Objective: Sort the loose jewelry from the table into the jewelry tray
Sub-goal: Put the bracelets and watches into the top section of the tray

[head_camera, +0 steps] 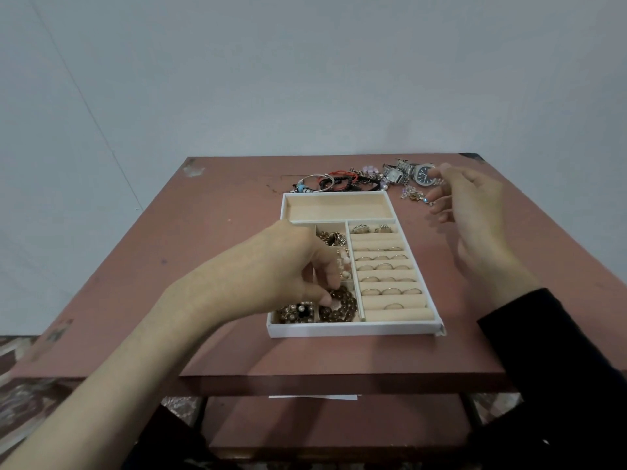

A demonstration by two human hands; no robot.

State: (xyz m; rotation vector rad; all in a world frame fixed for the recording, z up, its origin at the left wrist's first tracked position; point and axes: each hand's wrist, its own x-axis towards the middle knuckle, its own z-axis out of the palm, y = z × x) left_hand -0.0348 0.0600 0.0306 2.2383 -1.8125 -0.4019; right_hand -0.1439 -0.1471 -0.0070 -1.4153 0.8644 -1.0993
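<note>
Nearest, the left hand (288, 266) dips into the jewelry tray (353, 329); the right hand (475, 212) hovers farther back.
Left fingers curl down and pinch the brown bead bracelet (342, 307) in the tray's near-left compartment, beside rows of rings (383, 266). Right fingers hang loosely spread, holding nothing, just beside the watches (424, 173). Loose bracelets (339, 181) lie on the table (237, 351) behind the tray.
</note>
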